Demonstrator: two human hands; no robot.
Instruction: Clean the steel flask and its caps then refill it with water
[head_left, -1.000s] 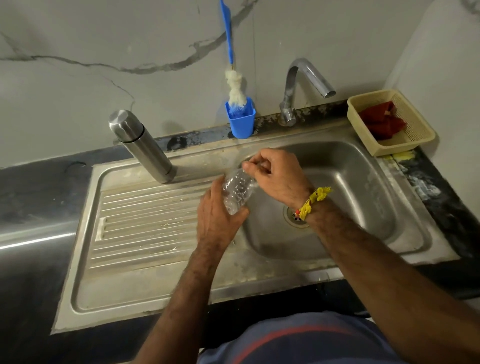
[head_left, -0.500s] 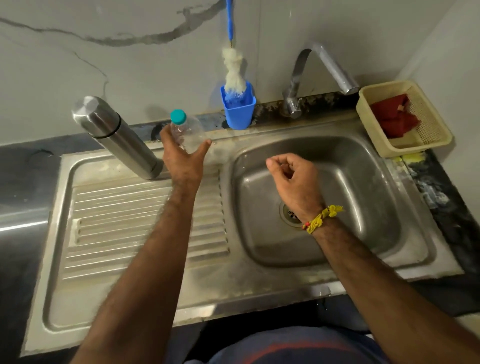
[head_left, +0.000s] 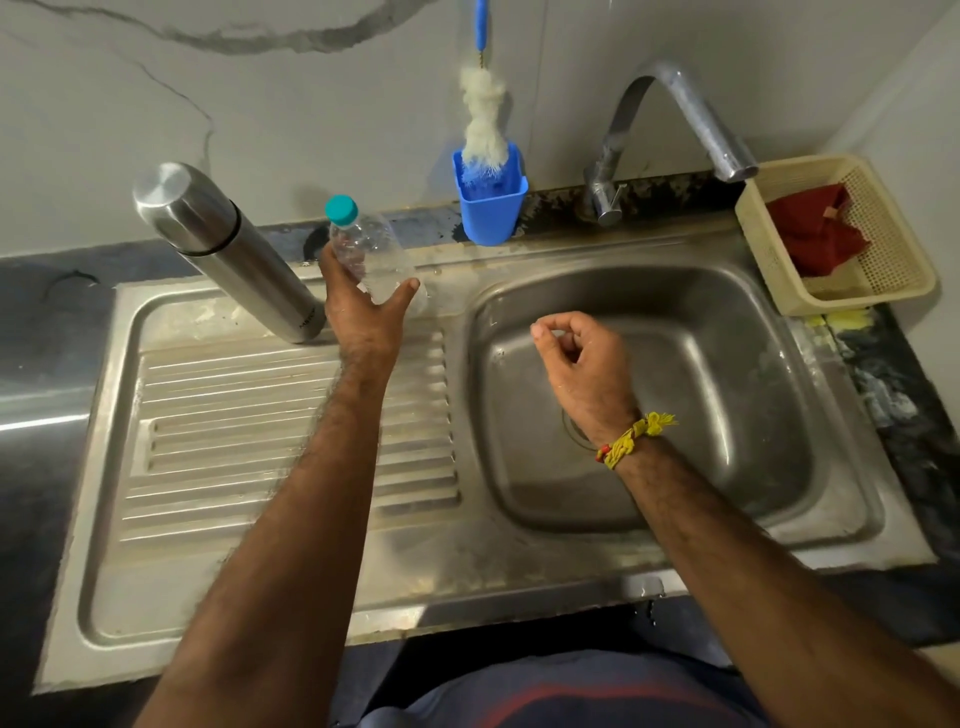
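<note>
Two bare hands reach over a steel sink (head_left: 841, 525). The left hand (head_left: 363, 306), upper centre, grips a clear plastic bottle (head_left: 371, 254) with a teal cap. Just left of it stands the capped steel flask (head_left: 223, 249), on the draining board. The right hand (head_left: 582, 369), loosely curled and holding nothing, hovers above the basin.

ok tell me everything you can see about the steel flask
The steel flask is a slim brushed-metal cylinder with its cap on, a dark seam ringing it below the cap and small lettering near the base. It stands on the sink's draining board at the back left, looking tilted in this wide view. Neither hand touches it; the left hand holds a plastic bottle beside it.
</note>
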